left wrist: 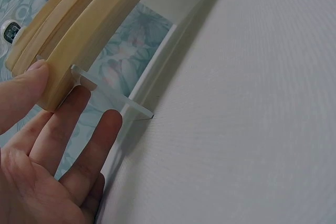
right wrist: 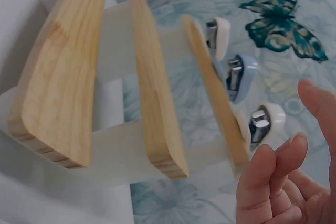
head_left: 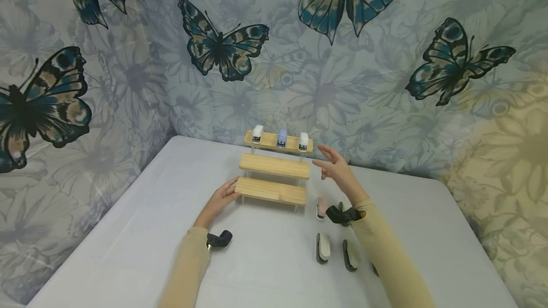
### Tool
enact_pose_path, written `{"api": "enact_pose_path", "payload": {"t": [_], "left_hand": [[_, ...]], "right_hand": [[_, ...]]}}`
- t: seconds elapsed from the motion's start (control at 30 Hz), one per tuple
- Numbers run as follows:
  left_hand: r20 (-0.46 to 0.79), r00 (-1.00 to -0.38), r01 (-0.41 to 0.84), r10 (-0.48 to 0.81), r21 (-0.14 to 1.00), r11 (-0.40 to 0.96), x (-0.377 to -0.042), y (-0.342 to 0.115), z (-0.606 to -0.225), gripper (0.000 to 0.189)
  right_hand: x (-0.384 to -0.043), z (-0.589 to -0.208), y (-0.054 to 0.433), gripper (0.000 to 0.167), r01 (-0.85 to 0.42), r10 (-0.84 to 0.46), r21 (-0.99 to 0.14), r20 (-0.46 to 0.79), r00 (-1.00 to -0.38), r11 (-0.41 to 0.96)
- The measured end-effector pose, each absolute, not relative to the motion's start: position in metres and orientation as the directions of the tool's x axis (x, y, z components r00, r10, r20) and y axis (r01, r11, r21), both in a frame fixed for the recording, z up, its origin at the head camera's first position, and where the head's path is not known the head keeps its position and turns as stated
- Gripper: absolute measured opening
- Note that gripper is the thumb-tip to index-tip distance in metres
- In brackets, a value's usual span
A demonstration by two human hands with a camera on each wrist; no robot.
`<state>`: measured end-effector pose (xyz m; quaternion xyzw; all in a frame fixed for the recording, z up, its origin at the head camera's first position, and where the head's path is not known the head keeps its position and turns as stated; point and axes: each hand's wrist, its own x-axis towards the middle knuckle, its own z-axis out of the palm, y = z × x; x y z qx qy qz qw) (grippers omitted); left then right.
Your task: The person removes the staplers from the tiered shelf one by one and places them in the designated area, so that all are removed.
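My right grip (head_left: 339, 171) is hovering with fingers spread; the nearest white stapler (head_left: 303, 140) is sitting just left, front-to-back on the top shelf (head_left: 270, 140). I'm pinching the bottom shelf (head_left: 271, 191) with my left grip (head_left: 220, 200).

Butterfly-print hangings (head_left: 325, 94) wall in a white table (head_left: 265, 260), booth-like.

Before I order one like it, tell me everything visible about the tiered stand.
The tiered stand has three pale, wood-grained boards with rounded corners, stepping up on translucent, plastic-looking supports. It stands upright on the white table. Three small staplers sit along its top board, and the left hand holds the lowest board's left end.
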<state>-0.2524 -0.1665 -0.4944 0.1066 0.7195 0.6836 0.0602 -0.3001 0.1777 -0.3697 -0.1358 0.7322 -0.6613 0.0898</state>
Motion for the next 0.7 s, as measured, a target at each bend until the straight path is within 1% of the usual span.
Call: {"api": "enact_pose_path", "payload": {"t": [0.13, 0.2, 0.37, 0.5, 0.7], "left_hand": [[0.052, -0.969, 0.066, 0.243, 0.996, 0.052, -0.253, -0.166, -0.494, 0.059], [0.040, -0.974, 0.053, 0.222, 0.997, 0.054, -0.256, -0.167, -0.502, 0.060], [0.040, -0.981, 0.053, 0.190, 0.997, 0.060, -0.256, -0.170, -0.502, 0.062], [0.044, -0.981, 0.057, 0.190, 0.997, 0.059, -0.256, -0.171, -0.500, 0.062], [0.048, -0.976, 0.061, 0.213, 0.997, 0.056, -0.257, -0.171, -0.498, 0.062]], "right_hand": [[-0.314, -0.369, 0.169, 0.069, -0.072, -0.318, -0.991, 0.031, -0.948, 0.117], [-0.321, -0.371, 0.167, 0.070, -0.074, -0.320, -0.989, 0.028, -0.947, 0.132], [-0.334, -0.368, 0.159, 0.074, -0.053, -0.342, -0.987, -0.003, -0.940, 0.154], [-0.338, -0.357, 0.153, 0.073, -0.067, -0.358, -0.986, 0.008, -0.934, 0.153], [-0.340, -0.348, 0.146, 0.072, -0.106, -0.354, -0.976, 0.032, -0.935, 0.192]]}}
